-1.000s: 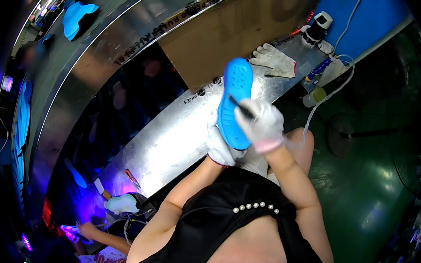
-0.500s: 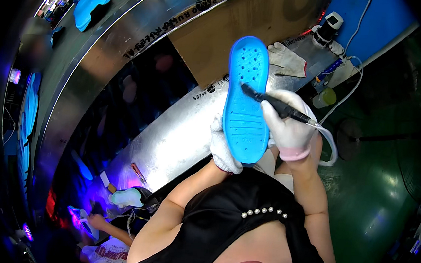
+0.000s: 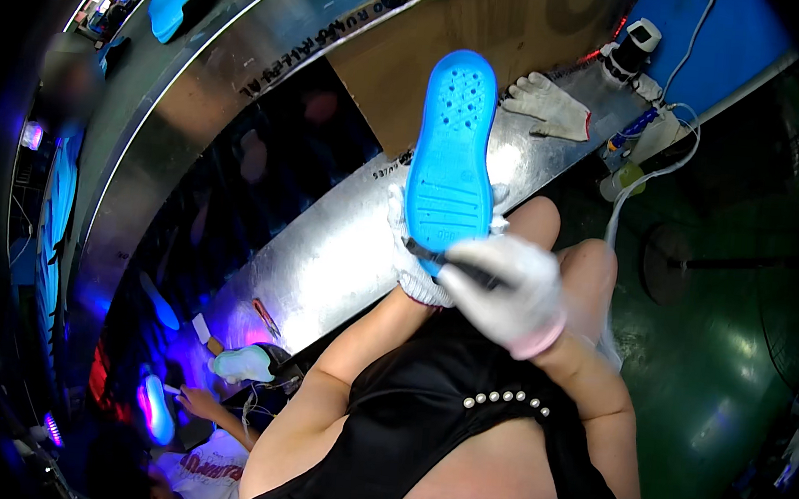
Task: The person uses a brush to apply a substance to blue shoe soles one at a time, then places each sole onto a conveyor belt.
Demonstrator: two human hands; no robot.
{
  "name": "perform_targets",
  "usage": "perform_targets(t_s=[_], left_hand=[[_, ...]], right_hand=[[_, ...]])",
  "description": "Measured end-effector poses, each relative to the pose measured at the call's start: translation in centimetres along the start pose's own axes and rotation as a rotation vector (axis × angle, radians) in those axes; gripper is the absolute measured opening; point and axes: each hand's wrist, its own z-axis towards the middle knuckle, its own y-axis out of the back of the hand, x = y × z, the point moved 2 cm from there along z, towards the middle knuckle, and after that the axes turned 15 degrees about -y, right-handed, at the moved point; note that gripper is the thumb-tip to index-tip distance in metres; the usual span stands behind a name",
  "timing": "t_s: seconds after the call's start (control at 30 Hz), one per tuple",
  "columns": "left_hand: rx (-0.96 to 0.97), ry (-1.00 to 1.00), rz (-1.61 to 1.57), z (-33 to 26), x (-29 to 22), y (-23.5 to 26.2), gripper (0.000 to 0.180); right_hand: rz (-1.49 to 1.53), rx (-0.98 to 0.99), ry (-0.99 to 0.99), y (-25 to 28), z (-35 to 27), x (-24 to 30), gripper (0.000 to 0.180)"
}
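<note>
A bright blue shoe sole [image 3: 454,174], with round holes at its toe end and ridges toward the heel, is held up above the metal bench. My left hand [image 3: 413,274], in a white knitted glove, is closed around its heel end from beneath, fingers showing at both edges. In my right hand [image 3: 509,291], gloved in white with a pink cuff and slightly blurred, is a black pen-shaped tool [image 3: 432,254] with a hose. Its dark tip lies over the left edge of the heel; whether it touches cannot be told. The heel's lower end is partly hidden behind my right hand.
On the metal bench [image 3: 326,234] lie a loose white glove [image 3: 551,107] and a red-handled tool [image 3: 266,317]. Cardboard [image 3: 403,81] stands behind. A conveyor with blue soles [image 3: 179,5] runs at left. At lower left, a co-worker's hand [image 3: 200,403] works near another sole [image 3: 158,411].
My right hand has moved the tool from the middle of the sole down to its heel's left edge. The sole has shifted slightly up and left. The co-worker's sole has turned.
</note>
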Motion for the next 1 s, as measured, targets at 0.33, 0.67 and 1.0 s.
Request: perform_targets(t_s=[0.33,0.67,1.0], left_hand=[[-0.073,0.194,-0.445,2.2,-3.6,-0.8,0.081],[0.084,0.602,-0.144,4.3,-5.8,-2.1,0.068],[0.284,0.533,0.255,5.8,-7.7,-0.7,0.046]], right_hand=[[0.287,0.094,-0.315,-0.3,0.0,-1.3,0.018],[-0.019,0.268,0.059,1.2,0.9,-1.8,0.019],[-0.435,0.415,0.231,2.4,-0.5,1.3,0.029]])
